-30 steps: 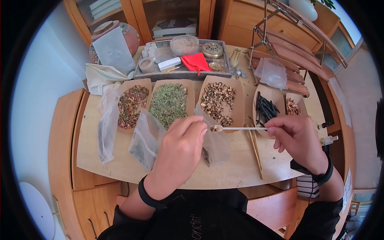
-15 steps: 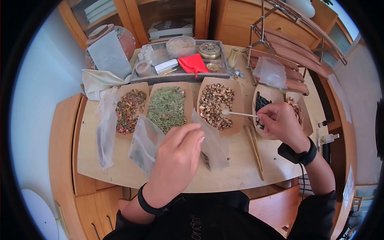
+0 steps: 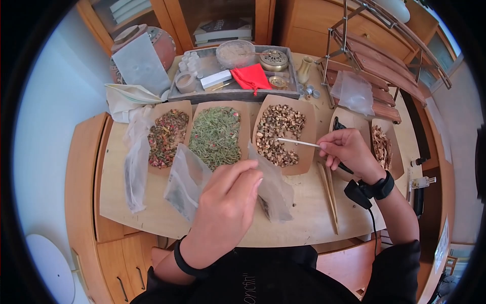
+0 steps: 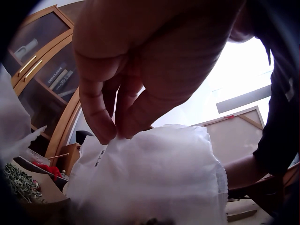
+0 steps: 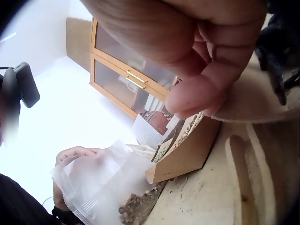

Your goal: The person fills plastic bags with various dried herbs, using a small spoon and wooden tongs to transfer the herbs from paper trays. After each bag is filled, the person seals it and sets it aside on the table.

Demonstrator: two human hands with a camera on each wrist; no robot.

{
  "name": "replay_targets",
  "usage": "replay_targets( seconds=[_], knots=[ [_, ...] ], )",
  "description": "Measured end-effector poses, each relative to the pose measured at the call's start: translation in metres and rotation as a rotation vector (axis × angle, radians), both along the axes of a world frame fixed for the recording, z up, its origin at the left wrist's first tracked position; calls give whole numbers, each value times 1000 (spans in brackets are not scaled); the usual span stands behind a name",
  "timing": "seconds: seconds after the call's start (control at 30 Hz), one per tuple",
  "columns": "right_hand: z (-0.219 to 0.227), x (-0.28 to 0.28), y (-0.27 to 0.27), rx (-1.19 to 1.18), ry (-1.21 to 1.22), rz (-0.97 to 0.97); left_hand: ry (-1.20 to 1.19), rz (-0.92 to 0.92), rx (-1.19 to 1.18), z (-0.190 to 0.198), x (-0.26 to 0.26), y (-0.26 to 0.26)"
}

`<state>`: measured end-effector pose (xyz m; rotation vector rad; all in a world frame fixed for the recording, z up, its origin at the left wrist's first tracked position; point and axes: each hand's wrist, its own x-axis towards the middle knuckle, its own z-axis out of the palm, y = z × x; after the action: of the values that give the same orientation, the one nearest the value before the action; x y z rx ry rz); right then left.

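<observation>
Two hands work over the desk (image 3: 304,218). The left hand (image 3: 228,202) pinches the top edge of a thin white mesh bag (image 3: 271,185) between thumb and fingers; the bag hangs below the hand, and some brown pieces lie at its bottom. The right hand (image 3: 347,149) has its fingers closed on the handle of a long thin spoon (image 3: 298,143), whose tip rests among the brown dried pieces in a paper tray (image 3: 306,162) just to the left of this hand. Beyond the left hand stand two more paper trays, one with green needle-like herbs (image 3: 216,133) and one with reddish mixed petals (image 3: 166,136). Beside that hand, to its left, lie another mesh bag (image 3: 185,177) and one more flat bag (image 3: 135,162). Right behind the right hand a tray holds black strips (image 3: 338,124), and further right another holds brown flakes (image 3: 380,144). Near the right hand, a pair of wooden chopsticks (image 3: 329,195) lies on the desk.
</observation>
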<state>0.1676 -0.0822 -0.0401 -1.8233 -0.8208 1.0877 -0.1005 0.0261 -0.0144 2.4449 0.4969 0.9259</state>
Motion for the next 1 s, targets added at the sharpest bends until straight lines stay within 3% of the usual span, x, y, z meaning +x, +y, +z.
replay_targets(
  seconds=[0.27, 0.77, 0.87, 1.0],
  knots=[
    [5, 0, -8, 59, 104, -38, -19, -15, 13, 1, 5, 0],
    [91, -34, -54, 13, -24, -45, -35, -52, -5, 1, 10, -1],
    [99, -49, -53, 2, -110, -4, -31, -57, 1, 1, 9, -1],
    [114, -73, -51, 47, -521, 92, -29, -54, -1, 0, 9, 0]
  ],
)
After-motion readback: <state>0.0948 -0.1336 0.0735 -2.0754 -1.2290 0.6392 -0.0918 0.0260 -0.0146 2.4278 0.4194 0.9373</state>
